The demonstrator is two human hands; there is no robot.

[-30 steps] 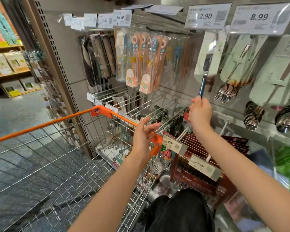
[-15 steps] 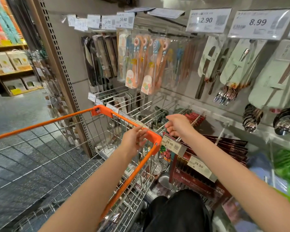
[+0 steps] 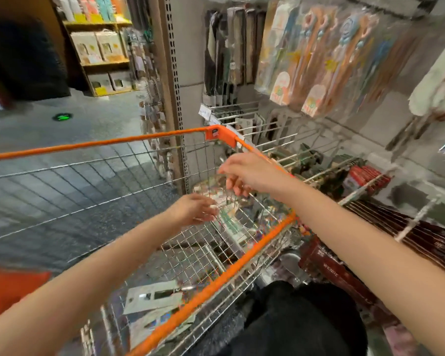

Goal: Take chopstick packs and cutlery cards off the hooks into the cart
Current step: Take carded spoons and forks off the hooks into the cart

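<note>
Head view: both hands hung over the cart (image 3: 217,278), inside its orange rim. The right hand (image 3: 244,176) was farther in and higher, near the far right corner, its fingers drooping loosely; blur hid whether anything was pinched in them, though nothing plain showed there. The left hand (image 3: 194,209) sat lower and to the left, fingers spread and relaxed, holding nothing that could be made out. Between and just below the two hands lay a clear pack (image 3: 229,222) against the cart's right wall, slanting down toward the near side. A pale cutlery card (image 3: 153,296) lay flat on the cart floor at the near end, with another card partly under it.

The goods yet to be taken hung to the right of and beyond the hands: chopstick packs (image 3: 316,60) on the upper hooks, long axes hanging downward with a slight lean, and darker packs (image 3: 231,52) to their left. Red packs (image 3: 368,176) sat on lower hooks, just right of the cart rim. The right hand was judged the nearer to all of these, so a reach up and rightward, over the rim, looked the likely next move, drawing a pack outward along its hook.
</note>
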